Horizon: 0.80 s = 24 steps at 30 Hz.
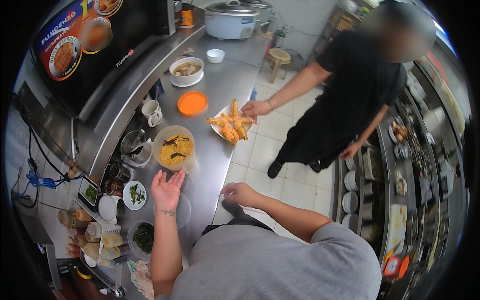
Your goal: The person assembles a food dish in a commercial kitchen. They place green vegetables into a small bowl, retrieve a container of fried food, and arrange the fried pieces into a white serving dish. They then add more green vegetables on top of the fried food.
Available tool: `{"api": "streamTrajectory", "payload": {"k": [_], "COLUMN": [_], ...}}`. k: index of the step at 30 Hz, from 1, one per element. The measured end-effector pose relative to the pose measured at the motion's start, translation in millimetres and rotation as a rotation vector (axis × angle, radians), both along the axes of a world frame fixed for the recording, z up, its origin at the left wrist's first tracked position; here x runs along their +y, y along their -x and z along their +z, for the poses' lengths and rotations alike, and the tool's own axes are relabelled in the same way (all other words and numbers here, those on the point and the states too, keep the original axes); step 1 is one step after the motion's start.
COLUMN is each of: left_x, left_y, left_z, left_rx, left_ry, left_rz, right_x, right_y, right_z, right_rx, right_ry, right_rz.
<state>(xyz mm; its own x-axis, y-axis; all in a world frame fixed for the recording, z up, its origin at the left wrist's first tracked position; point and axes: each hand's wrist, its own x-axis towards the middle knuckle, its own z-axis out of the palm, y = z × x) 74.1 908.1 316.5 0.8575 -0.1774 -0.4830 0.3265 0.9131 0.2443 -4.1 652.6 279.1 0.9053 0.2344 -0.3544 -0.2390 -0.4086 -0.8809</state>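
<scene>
My left hand (pixel 167 190) is open, palm up, its fingertips beside the clear tub (pixel 161 162) of yellow crumbly food topped with dark red chilies. Nothing lies in that palm. Past the counter's edge, my right hand (pixel 239 194) hangs in front of my body with fingers loosely bent and apart, and I see nothing in it. Another person's hand (pixel 256 108) grips the rim of a white plate (pixel 216 128) at the counter's edge. Golden fried pieces (pixel 231 122) are spread on it like a star. An orange lid (pixel 192 103) lies nearby.
A soup bowl (pixel 187 71), a small white bowl (pixel 215 56) and a rice cooker (pixel 231 21) stand farther back. Left are a mug (pixel 152 113), chopped greens (pixel 134 195) and squeeze bottles (pixel 111 240). The co-worker (pixel 360 80) stands right, before shelves of dishes (pixel 351 202).
</scene>
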Motion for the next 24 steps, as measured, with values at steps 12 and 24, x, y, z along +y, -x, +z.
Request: {"api": "streamTrajectory", "payload": {"k": [12, 24], "left_x": [-144, -148], "left_y": [-65, -80], "left_z": [-24, -67], "left_rx": [-0.540, 0.251], "left_ry": [-1.835, -0.737], "left_rz": [-0.373, -0.455], "right_x": [-94, -158], "right_y": [-217, -272], "right_z": [10, -34], "right_rx": [-0.347, 0.187], "right_ry": [0.720, -0.234], "right_rz": [-0.249, -0.257]}}
